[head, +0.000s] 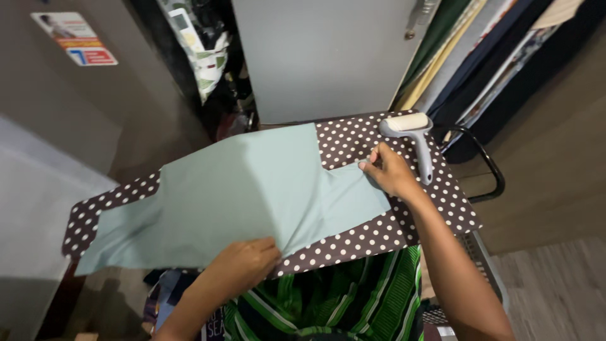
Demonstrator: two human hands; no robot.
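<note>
A pale green garment (240, 189) lies spread flat across an ironing board with a brown, white-dotted cover (379, 237). My left hand (246, 262) pinches the garment's near edge at the board's front. Further right, my right hand (388, 170) grips the cloth's far right corner, fingers closed on the fabric. A lint roller (413, 136) with a grey handle lies on the board just beyond my right hand, not touching it.
A grey door (322, 57) stands behind the board. Folded fabrics (480, 57) lean at the upper right, bags of cloth (205, 57) at the upper left. A black metal rail (492, 167) curves off the board's right end. A green striped garment (353, 303) hangs below.
</note>
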